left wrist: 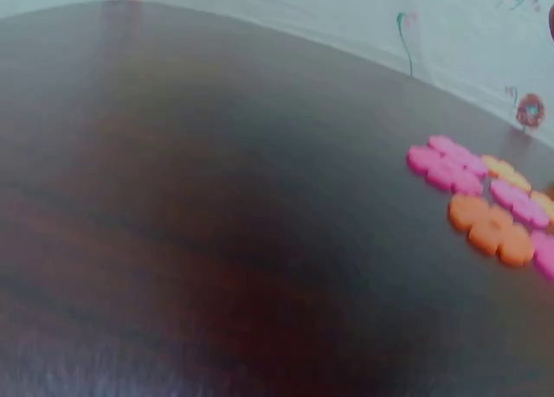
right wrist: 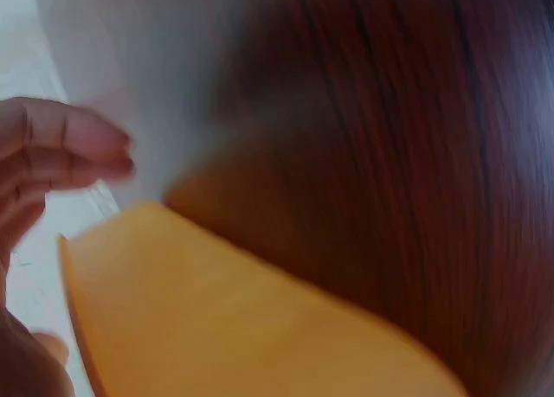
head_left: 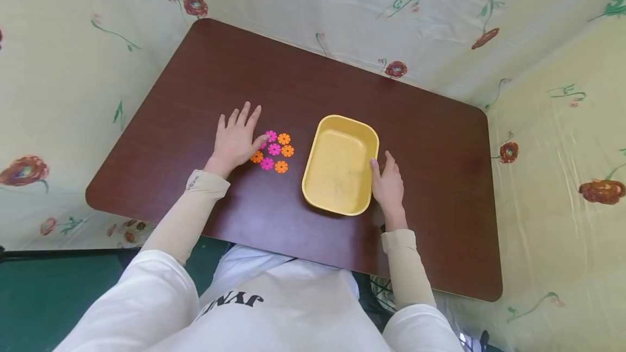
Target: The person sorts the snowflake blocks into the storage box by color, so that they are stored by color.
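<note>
Several flat flower-shaped discs, pink (head_left: 274, 149) and orange (head_left: 281, 167), lie in a cluster on the dark brown table (head_left: 303, 86). My left hand (head_left: 236, 138) lies flat beside them with fingers straight, the thumb touching a pink disc (head_left: 270, 136). In the left wrist view the pink discs (left wrist: 446, 165) and an orange disc (left wrist: 490, 227) show at the right; the hand itself is out of sight. An empty yellow tray (head_left: 340, 164) sits at the table's centre. My right hand (head_left: 388, 182) rests against its right rim with fingers straight. The right wrist view shows the fingers (right wrist: 61, 146) beside the tray rim (right wrist: 208, 310).
Floral cream cloth (head_left: 440, 10) surrounds the table on the far side and the right. The table's near edge (head_left: 293, 257) runs just in front of my body. Bare tabletop stretches behind the tray and to its right.
</note>
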The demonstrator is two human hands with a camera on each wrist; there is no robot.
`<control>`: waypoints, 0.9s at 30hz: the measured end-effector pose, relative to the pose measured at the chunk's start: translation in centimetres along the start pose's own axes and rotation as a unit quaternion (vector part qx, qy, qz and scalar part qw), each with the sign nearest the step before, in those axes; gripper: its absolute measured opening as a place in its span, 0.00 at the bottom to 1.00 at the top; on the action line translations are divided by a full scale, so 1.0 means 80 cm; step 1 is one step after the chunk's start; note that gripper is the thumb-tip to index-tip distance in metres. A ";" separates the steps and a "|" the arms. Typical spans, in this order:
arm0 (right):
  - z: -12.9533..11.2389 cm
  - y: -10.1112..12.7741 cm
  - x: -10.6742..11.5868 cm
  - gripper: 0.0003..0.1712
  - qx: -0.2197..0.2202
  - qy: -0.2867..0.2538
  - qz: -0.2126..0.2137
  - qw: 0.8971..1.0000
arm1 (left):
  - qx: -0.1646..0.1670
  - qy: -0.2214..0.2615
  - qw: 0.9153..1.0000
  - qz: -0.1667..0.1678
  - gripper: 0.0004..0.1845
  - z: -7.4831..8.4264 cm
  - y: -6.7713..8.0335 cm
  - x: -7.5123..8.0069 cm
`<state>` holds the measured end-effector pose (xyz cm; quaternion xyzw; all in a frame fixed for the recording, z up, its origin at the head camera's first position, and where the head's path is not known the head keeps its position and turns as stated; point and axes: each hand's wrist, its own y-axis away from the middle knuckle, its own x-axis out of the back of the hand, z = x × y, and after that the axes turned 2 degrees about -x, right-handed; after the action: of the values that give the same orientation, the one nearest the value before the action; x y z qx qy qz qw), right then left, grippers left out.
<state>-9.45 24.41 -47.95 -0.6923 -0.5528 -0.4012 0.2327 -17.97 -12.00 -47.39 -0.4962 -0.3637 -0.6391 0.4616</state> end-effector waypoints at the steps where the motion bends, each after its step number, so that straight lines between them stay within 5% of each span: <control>1: -0.002 0.000 -0.003 0.42 -0.008 -0.019 -0.003 1.000 | 0.001 0.002 1.000 -0.003 0.40 0.000 0.001 -0.004; 6: -0.011 -0.002 -0.017 0.32 -0.051 -0.053 -0.007 0.997 | -0.005 0.003 1.000 -0.008 0.36 0.000 0.007 -0.023; 12: -0.019 -0.004 -0.030 0.20 -0.064 -0.028 0.028 0.997 | -0.028 -0.019 0.999 0.033 0.20 -0.002 0.020 -0.038; 20: -0.026 -0.003 -0.039 0.20 -0.087 -0.043 0.055 0.994 | -0.046 0.005 0.996 0.074 0.13 -0.007 0.037 -0.049; 27: -0.028 -0.004 -0.040 0.20 -0.097 -0.038 0.063 0.993 | -0.045 -0.008 0.998 0.049 0.15 -0.003 0.040 -0.045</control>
<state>-10.65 20.96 -49.34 -0.7597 -0.4748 -0.4111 0.1683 -14.70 -12.37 -50.95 -0.5386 -0.3132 -0.6277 0.4667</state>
